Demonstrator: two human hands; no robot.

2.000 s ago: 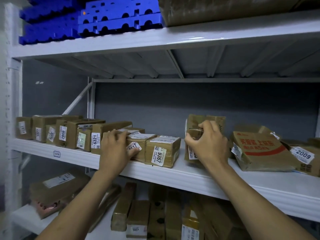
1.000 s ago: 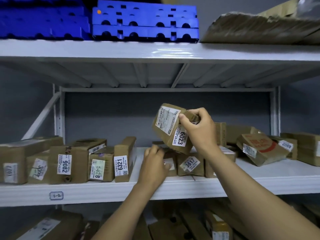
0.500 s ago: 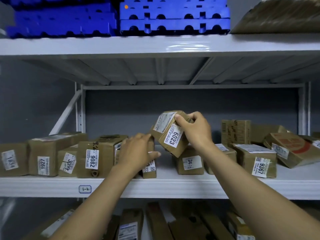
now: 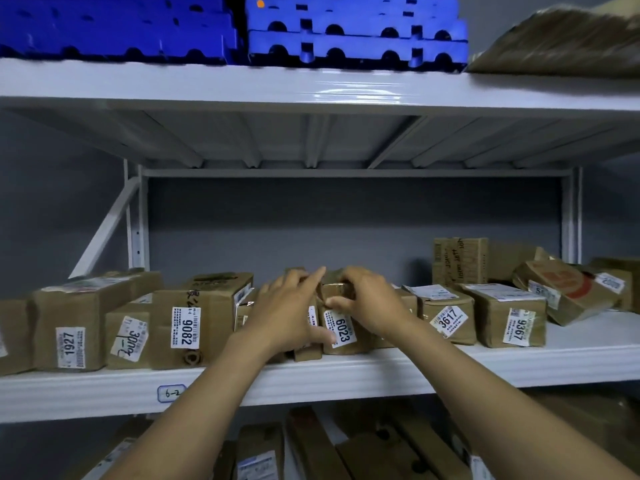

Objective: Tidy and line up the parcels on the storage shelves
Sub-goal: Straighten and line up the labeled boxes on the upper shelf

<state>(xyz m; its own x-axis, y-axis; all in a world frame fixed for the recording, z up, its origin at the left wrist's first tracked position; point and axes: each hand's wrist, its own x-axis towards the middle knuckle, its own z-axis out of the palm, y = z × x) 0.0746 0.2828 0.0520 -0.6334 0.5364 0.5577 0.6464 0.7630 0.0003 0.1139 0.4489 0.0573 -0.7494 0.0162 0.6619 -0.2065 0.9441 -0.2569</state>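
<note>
Down from mid-air, parcel 6023 (image 4: 341, 329) now stands on the shelf (image 4: 450, 368) in the front row. The right hand (image 4: 367, 303) curls its fingers round the top, and the left hand (image 4: 287, 310) presses straight fingers on the neighbour (image 4: 306, 353). Squaring it up likely remains.

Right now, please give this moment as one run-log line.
parcel 6023: on middle shelf, label forward | right hand: grips parcel 6023 | left hand: rests on adjoining parcel

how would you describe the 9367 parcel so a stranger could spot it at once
On the white middle shelf, tagged 6-2, look right of centre. The 9367 parcel is the brown box standing between the 3617 parcel and a tilted parcel with red print; its white front label reads 9367 sideways.
</note>
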